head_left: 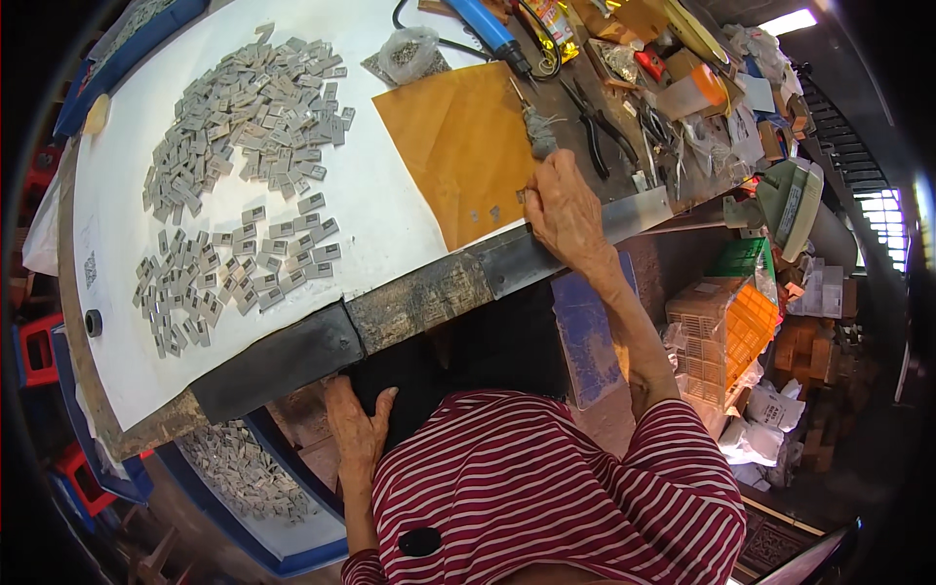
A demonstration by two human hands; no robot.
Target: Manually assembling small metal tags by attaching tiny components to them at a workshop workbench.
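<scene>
My right hand (565, 210) is curled closed at the near edge of an orange-brown sheet (458, 146). A small dark bit shows beside its thumb, and what the fingers hold, if anything, is hidden. Two small grey pieces (485, 214) lie on the sheet to the left of that hand. Beyond the knuckles sits a small grey lump (540, 132) with loose strands. My left hand (357, 429) is below the table's front edge, thumb spread from the fingers, with nothing seen in it. Many small grey rectangular metal pieces (249, 122) are heaped on the white sheet (375, 210).
Black-handled pliers (597, 132), a blue-handled tool (487, 29) and a bag of small parts (405, 57) lie at the back. A blue tray (292, 561) of grey pieces stands below left. An orange crate (749, 327) is at the right.
</scene>
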